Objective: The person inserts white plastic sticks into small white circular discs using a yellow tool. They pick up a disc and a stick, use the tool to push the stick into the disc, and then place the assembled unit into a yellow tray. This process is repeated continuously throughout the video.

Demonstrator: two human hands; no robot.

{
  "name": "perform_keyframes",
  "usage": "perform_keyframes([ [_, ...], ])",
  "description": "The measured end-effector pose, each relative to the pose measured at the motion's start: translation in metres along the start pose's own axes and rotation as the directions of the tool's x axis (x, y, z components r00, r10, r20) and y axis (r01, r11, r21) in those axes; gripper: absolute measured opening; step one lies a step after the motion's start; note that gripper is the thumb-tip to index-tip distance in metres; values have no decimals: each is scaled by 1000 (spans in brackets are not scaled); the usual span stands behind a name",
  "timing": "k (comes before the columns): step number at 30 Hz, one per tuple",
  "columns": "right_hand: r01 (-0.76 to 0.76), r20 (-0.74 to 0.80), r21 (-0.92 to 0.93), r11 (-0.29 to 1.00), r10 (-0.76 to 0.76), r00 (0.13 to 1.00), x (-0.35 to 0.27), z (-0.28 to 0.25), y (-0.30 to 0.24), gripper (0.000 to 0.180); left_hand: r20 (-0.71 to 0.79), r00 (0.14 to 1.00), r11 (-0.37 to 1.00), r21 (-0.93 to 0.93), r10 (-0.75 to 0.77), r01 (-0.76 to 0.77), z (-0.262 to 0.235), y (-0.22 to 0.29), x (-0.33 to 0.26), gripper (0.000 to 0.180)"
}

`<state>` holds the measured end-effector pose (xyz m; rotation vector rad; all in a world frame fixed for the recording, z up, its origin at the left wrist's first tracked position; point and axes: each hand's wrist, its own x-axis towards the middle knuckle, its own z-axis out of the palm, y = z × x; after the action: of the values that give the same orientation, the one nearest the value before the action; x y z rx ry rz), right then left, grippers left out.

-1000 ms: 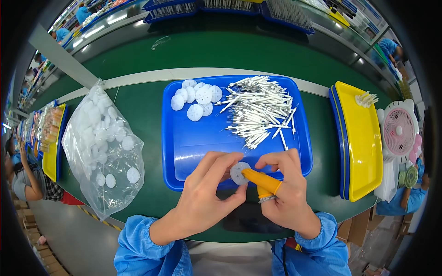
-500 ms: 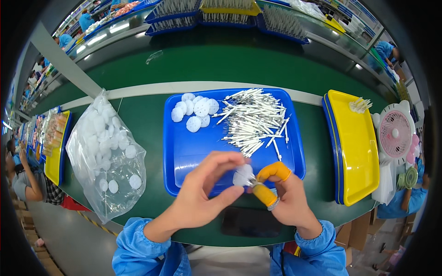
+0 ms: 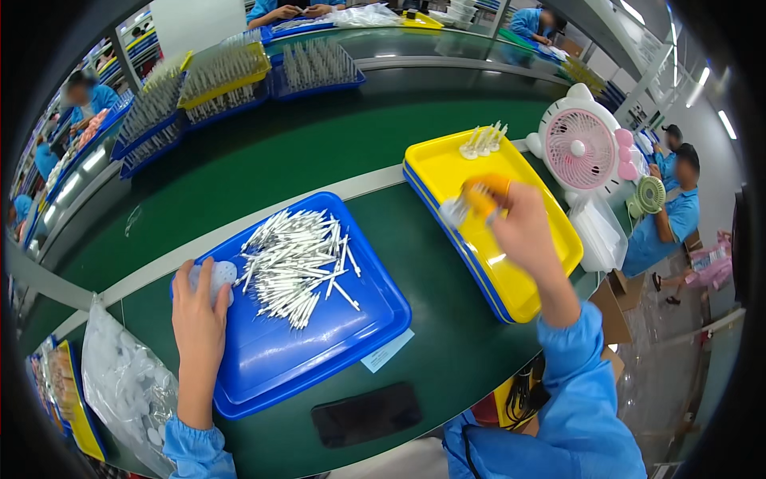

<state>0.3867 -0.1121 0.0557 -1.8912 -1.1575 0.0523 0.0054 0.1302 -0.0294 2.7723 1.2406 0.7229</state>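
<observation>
My left hand [image 3: 199, 311] reaches over a small pile of white round perforated discs [image 3: 226, 272] at the left of the blue tray [image 3: 319, 367]. Its fingers are apart and touch the discs; whether it grips one is hidden. A heap of thin white sticks with dark metallic ends [image 3: 295, 263] lies beside them. My right hand [image 3: 520, 223], with orange covers on thumb and forefinger, is closed over the yellow tray [image 3: 527, 291]. It pinches a white disc with sticks [image 3: 455, 211], blurred by motion. Several discs with upright sticks [image 3: 483, 144] stand at the yellow tray's far end.
A clear bag of discs [image 3: 120, 375] lies at the left. A black phone [image 3: 367, 415] and a paper slip [image 3: 388, 351] lie near the front edge. Right of the yellow tray stand a pink-white fan [image 3: 576, 148] and clear containers [image 3: 597, 237]. Loaded trays [image 3: 319, 68] stand across the belt.
The view has turned right. My hands have parted: the right has carried the disc with sticks from the blue tray to the yellow one, and the left has moved onto the discs.
</observation>
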Motion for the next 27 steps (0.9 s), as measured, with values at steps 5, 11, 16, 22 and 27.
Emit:
perform_keyframes([
  [5, 16, 27, -95, 995, -14, 1000, 72, -23, 86, 23, -33, 999, 1000, 7, -7, 8, 3, 2, 5, 42],
  [11, 7, 75, -320, 947, 18, 997, 116, -1, 92, 29, -4, 994, 992, -58, -111, 111, 1, -1, 5, 35],
  [16, 97, -86, -451, 887, -151, 985, 89, 1, 70, 28, -39, 994, 979, -182, -98, 89, 2, -8, 4, 27],
  [22, 477, 370, -153, 866, -397, 840, -36, 72, -53, 16, -38, 988, 958, -251, -149, 135, -38, 9, -20, 17],
  [27, 614, 573, -149, 776, -438, 693, -56, 106, -60, 36, 145, 983, 910, -385, -109, 157, -55, 42, -65, 19],
])
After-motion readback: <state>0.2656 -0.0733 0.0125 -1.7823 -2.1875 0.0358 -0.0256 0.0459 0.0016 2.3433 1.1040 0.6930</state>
